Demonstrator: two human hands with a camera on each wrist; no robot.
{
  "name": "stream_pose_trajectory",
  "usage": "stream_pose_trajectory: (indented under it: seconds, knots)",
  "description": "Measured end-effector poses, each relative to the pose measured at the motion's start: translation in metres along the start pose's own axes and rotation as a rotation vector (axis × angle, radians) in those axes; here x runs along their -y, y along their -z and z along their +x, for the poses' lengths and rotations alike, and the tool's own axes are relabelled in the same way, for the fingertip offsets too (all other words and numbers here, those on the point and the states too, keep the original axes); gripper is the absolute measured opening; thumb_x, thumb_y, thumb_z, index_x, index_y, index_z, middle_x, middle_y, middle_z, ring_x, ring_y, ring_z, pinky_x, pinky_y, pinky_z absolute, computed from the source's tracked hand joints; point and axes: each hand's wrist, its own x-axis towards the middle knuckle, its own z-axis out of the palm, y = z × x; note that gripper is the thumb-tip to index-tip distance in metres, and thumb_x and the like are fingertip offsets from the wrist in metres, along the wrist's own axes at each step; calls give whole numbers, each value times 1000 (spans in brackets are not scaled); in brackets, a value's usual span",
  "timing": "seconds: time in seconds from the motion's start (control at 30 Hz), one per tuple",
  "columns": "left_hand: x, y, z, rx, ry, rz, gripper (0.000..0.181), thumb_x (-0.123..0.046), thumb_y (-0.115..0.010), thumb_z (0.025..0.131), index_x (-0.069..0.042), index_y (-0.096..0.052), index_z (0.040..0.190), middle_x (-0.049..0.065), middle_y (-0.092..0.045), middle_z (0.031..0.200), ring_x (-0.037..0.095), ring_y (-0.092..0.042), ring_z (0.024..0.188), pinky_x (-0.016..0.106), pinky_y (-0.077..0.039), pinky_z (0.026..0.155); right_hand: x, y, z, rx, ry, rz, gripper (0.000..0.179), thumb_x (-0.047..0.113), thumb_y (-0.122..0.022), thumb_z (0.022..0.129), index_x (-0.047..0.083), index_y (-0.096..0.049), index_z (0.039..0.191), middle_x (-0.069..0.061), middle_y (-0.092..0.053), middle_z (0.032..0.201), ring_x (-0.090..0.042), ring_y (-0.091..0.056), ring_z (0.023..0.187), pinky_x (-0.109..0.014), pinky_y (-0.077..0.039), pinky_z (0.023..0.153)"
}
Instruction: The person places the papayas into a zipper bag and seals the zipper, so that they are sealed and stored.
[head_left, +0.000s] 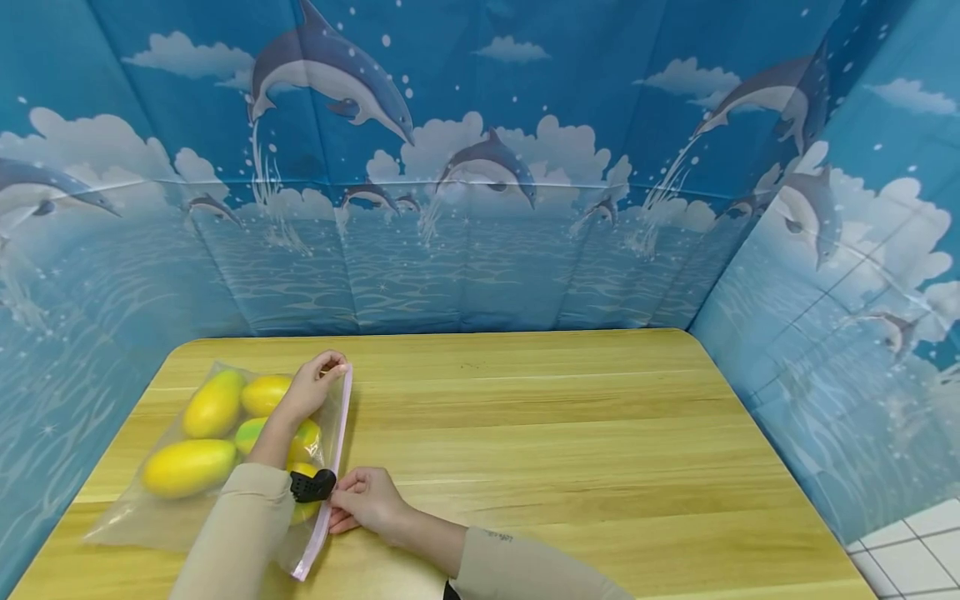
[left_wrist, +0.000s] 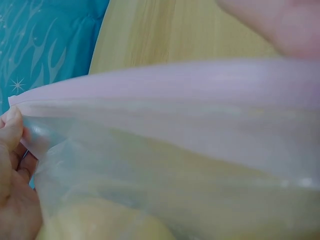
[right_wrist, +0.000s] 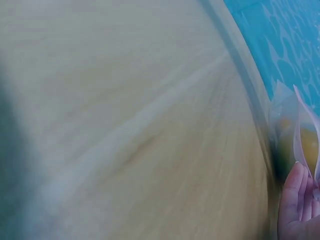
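A clear zip bag (head_left: 161,523) with a lilac strip along its mouth (head_left: 342,425) lies at the left of the table, holding several yellow mangoes (head_left: 189,468), some tinged green. My left hand (head_left: 309,390) pinches the strip at its far corner; the left wrist view shows thumb and fingers (left_wrist: 14,131) on that corner. Lower down the same strip, my right hand (head_left: 372,505) pinches the edge between thumb and fingers. In the right wrist view the bag's mouth (right_wrist: 298,137) rises above the right hand (right_wrist: 299,202). My left forearm hides part of the mangoes.
The wood-grain table (head_left: 570,450) extends to the right of the bag. A blue curtain (head_left: 480,267) printed with dolphins hangs behind and at both sides. White floor tiles (head_left: 911,550) show at the lower right. A black wrist camera (head_left: 311,485) sits on my left wrist, over the bag.
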Motion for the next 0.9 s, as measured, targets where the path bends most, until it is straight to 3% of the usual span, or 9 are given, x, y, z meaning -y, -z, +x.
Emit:
stream_pose_trajectory:
  seconds: [0.5, 0.9]
  knots:
    - [-2, -1, -2, -22, -38, 22, 31, -25, -43, 97, 2, -50, 108, 16, -51, 100, 26, -43, 92, 35, -39, 77, -5, -3, -15, 4, -56, -27, 8, -7, -59, 78, 1, -56, 79, -11, -62, 58, -9, -53, 42, -25, -56, 48]
    - [-2, -2, -2, -19, -51, 20, 29, -23, -43, 97, 2, -50, 108, 16, -51, 100, 25, -43, 92, 34, -39, 77, -10, -7, -28, 5, -95, 0, 12, -9, -57, 76, 3, -56, 77, -6, -60, 55, -7, -53, 42, -19, -52, 45]
